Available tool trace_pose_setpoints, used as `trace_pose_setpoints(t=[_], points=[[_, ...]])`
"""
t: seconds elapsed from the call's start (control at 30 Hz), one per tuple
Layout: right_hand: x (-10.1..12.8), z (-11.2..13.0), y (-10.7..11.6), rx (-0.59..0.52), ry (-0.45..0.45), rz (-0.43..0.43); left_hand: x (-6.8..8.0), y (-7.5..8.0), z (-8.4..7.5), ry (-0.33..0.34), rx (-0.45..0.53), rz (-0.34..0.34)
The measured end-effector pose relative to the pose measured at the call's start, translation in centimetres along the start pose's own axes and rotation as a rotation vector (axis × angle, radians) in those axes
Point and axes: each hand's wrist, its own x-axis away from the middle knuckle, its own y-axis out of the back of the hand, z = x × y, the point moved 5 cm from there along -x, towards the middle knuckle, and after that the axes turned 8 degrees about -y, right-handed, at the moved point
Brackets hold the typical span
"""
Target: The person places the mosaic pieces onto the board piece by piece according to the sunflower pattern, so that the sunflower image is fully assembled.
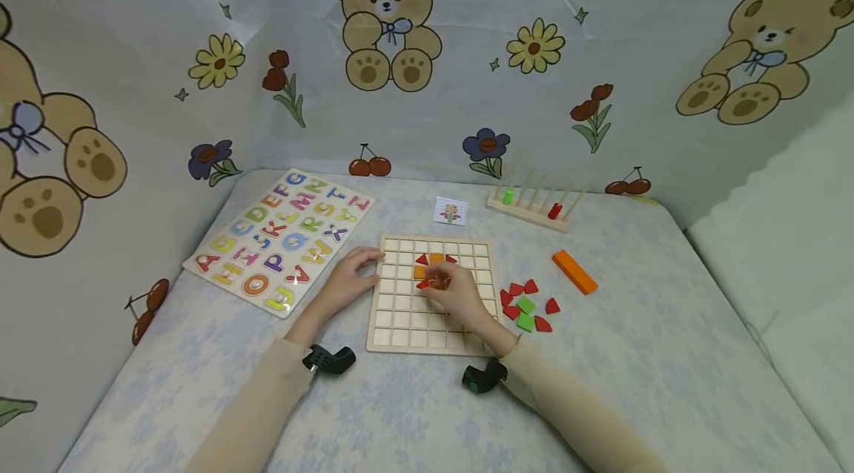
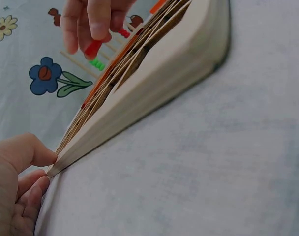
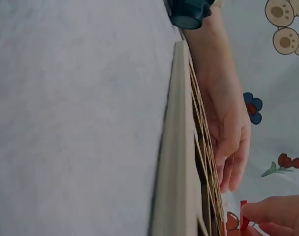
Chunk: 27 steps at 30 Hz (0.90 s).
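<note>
A square wooden grid board (image 1: 394, 317) lies mid-table, with orange square tiles (image 1: 436, 258) and small red pieces (image 1: 422, 259) in its upper cells. My left hand (image 1: 348, 282) is at the board's left side, thumb and fingertips touching the rim, fingers loosely bent. Over the board, my right hand (image 1: 460, 296) pinches a small red piece (image 3: 244, 214) between thumb and fingers. The left wrist view shows that red piece (image 2: 94, 48) held above the grid; its full outline is hidden by the fingertips. Some cells lie hidden under the right hand.
Loose red fan-shaped pieces (image 1: 551, 305) and green squares (image 1: 525, 305) lie right of the board. Beyond them is an orange bar (image 1: 574, 272). A pattern card (image 1: 450, 211) and a pegged bead rack (image 1: 527, 215) stand behind. An alphabet puzzle board (image 1: 230, 282) lies left.
</note>
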Motion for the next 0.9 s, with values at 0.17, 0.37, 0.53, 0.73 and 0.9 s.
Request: trace_pose_setpoints(t=[0.17, 0.37, 0.53, 0.73, 0.9], points=[[-0.3, -0.7, -1.1, 0.015, -0.01, -0.008, -0.1, -0.2, 0.1, 0.008, -0.009, 0.009], [-0.4, -0.8, -1.3, 0.026, -0.007, -0.01, 0.0, 0.0, 0.0, 0.011, -0.017, 0.004], [-0.5, -0.7, -1.3, 0.044, 0.026, 0.004, 0.0, 0.0, -0.3, -0.002, -0.012, 0.004], [-0.5, -0.7, -1.1, 0.047, 0.031, -0.007, -0.1, -0.1, -0.4, -0.02, -0.008, -0.005], [-0.5, -0.8, -1.1, 0.036, 0.038, -0.029, -0.1, -0.2, -1.1, -0.024, -0.009, -0.009]])
